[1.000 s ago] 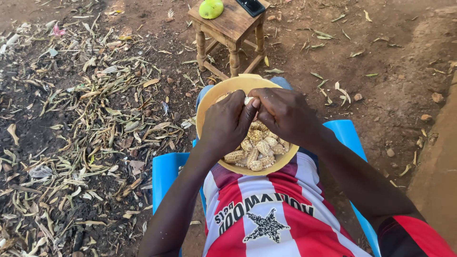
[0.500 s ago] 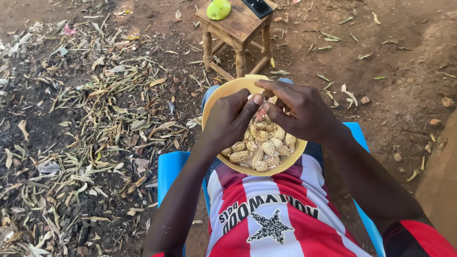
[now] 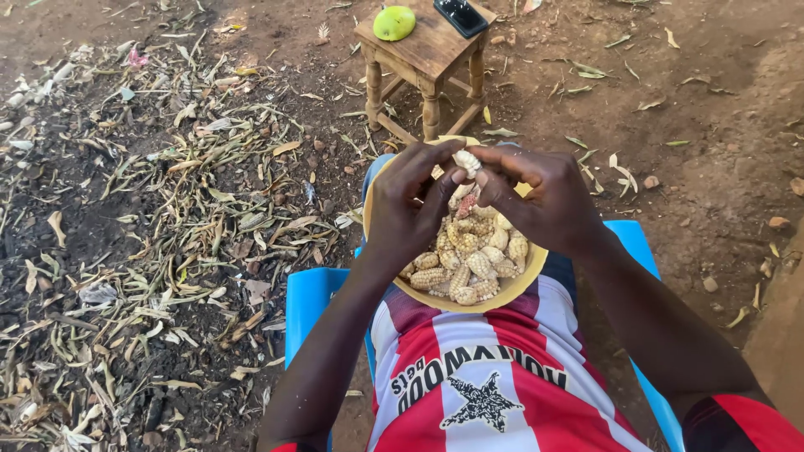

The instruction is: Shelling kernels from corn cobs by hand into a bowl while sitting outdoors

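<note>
Bare dirt ground point(image 3: 720, 125), dry leaf litter point(image 3: 142, 251), wooden stool point(image 3: 423, 50)

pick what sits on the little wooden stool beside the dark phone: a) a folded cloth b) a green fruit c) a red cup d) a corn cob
b, a round green fruit rests on the wooden stool next to the dark phone, while the corn cobs are in the yellow bowl on the person's lap.
</note>
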